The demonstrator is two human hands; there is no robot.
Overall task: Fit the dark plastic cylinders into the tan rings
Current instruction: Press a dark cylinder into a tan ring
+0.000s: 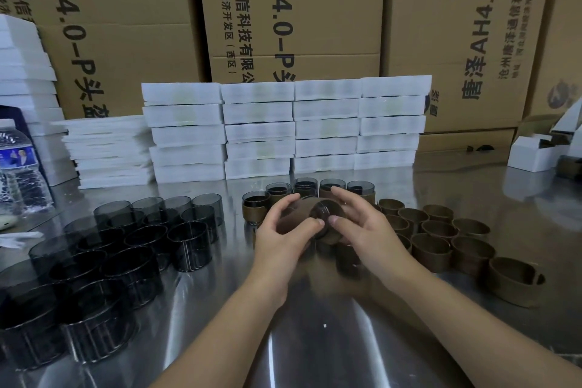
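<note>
Both hands meet above the middle of the steel table. My left hand (285, 231) and my right hand (362, 227) together grip one dark cylinder (322, 213) that sits partly inside a tan ring (327, 238); thumbs press on its rim. Several loose dark translucent cylinders (132, 242) stand at the left. Several empty tan rings (441, 239) stand at the right. Behind the hands is a row of several cylinders with tan rings around them (277, 195).
Stacks of white flat boxes (283, 129) line the back of the steel table (315, 340), with large cardboard cartons (293, 9) behind. A water bottle (17, 170) stands at the far left. Small white open boxes (535, 151) sit at the far right.
</note>
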